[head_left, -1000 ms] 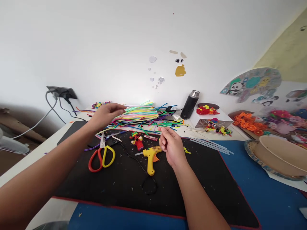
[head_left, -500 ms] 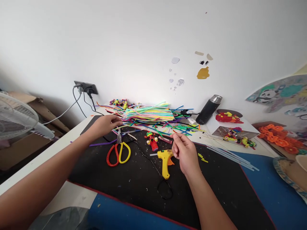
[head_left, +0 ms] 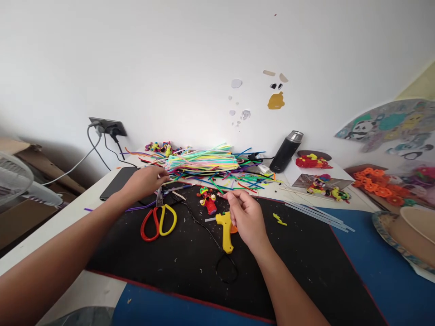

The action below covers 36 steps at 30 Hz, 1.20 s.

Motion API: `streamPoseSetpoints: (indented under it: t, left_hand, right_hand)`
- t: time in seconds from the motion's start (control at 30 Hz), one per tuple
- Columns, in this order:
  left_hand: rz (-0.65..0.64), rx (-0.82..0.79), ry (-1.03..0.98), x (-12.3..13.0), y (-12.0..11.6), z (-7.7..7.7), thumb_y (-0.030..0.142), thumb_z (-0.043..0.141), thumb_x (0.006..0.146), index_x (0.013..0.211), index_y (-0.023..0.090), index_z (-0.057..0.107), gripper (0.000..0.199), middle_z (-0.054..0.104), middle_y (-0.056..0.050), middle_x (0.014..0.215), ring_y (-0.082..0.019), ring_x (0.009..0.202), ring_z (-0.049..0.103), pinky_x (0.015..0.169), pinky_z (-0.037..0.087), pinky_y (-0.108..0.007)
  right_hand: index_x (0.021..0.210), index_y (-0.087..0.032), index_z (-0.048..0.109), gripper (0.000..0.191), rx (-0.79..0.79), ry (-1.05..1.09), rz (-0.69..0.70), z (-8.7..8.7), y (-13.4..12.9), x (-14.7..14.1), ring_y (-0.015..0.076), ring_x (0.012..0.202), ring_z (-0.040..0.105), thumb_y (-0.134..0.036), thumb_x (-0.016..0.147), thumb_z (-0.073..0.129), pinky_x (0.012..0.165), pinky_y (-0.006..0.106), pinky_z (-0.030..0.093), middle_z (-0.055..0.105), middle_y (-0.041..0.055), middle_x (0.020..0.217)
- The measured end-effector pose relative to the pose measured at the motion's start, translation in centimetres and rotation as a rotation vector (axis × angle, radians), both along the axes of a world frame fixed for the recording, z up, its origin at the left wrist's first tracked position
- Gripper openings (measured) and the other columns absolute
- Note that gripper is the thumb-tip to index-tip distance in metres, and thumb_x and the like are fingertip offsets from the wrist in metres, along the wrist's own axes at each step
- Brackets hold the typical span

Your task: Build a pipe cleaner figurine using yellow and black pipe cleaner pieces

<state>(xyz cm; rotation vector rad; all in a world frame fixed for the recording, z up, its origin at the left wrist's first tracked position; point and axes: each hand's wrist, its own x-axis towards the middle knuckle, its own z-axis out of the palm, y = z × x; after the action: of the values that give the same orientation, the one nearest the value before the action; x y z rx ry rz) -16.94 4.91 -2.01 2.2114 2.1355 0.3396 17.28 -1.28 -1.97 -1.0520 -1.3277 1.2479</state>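
My left hand [head_left: 145,182] is at the left end of a pile of pastel pipe cleaners [head_left: 204,159], fingers curled together. Whether a strand is between its fingertips cannot be made out. My right hand [head_left: 247,216] hovers beside a yellow glue gun [head_left: 224,231], thumb and fingers pinched, with any small thing in them hidden. Left of it lies a small red pipe-cleaner figure [head_left: 207,201] with a green and yellow top. Below my left hand, scissors [head_left: 159,222] with one red and one yellow handle rest on the black mat [head_left: 163,271].
A black phone [head_left: 117,183] lies at the left. At the back right stand a leaning black flask [head_left: 287,151] and a white box [head_left: 295,174] with pipe-cleaner figures. Clear glue sticks [head_left: 319,217] and yellow snippets [head_left: 279,219] lie right. A black cord [head_left: 204,226] crosses the mat.
The view has turned slightly right, so the table's things appear further left. My left hand has shifted a little right relative to the scissors, and my right hand slightly left towards the glue gun.
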Motion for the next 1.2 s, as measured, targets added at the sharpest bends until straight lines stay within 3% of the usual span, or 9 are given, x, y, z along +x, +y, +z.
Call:
streamPoseSetpoints:
  t: [0.23,0.43,0.57,0.83,1.2]
  left_hand:
    - [-0.169,0.040,0.040,6.4,5.1,1.6,0.040,0.056,0.091,0.105,0.023,0.083,0.035,0.082,-0.011,0.104,-0.032,0.097,0.074,0.081,0.053,-0.036]
    - [-0.193,0.065,0.112,10.3,10.7,2.0,0.032,0.053,0.095,0.116,0.020,0.081,0.037,0.080,-0.012,0.122,-0.031,0.116,0.070,0.097,0.051,-0.035]
    - [-0.193,0.058,0.162,11.9,12.9,1.7,0.028,0.051,0.096,0.122,0.018,0.079,0.040,0.078,-0.014,0.128,-0.031,0.121,0.068,0.101,0.050,-0.035]
    - [-0.161,0.030,0.226,12.7,14.2,1.1,0.029,0.058,0.086,0.104,0.020,0.083,0.032,0.080,-0.015,0.116,-0.035,0.111,0.072,0.092,0.054,-0.038]
    - [-0.162,-0.011,0.249,12.2,14.8,0.8,0.030,0.056,0.085,0.107,0.022,0.082,0.034,0.082,-0.013,0.117,-0.033,0.105,0.074,0.086,0.055,-0.035]
  right_hand:
    - [0.092,-0.022,0.073,0.036,0.029,-0.043,-0.009,-0.6,0.2,0.0,0.0135,0.048,0.042,-0.058,0.093,0.069,0.045,0.027,0.032,0.048,-0.0041,0.054]
    - [0.093,-0.023,0.074,0.030,0.037,-0.062,0.005,-0.9,0.1,-0.1,0.0141,0.048,0.044,-0.051,0.098,0.064,0.046,0.027,0.034,0.051,-0.0030,0.057]
    - [0.094,-0.023,0.073,0.026,0.123,-0.117,0.011,-0.9,-0.1,-0.3,0.0164,0.060,0.056,-0.045,0.101,0.061,0.055,0.028,0.039,0.065,0.0014,0.072]
    - [0.095,-0.022,0.072,0.025,0.215,-0.313,0.030,-0.4,-0.5,-0.4,0.0160,0.069,0.064,-0.039,0.103,0.057,0.063,0.026,0.040,0.072,-0.0004,0.076]
    - [0.101,-0.022,0.074,0.020,0.264,-0.497,0.086,0.3,-0.8,-0.5,0.0162,0.074,0.067,-0.033,0.106,0.058,0.068,0.026,0.040,0.077,0.0007,0.086]
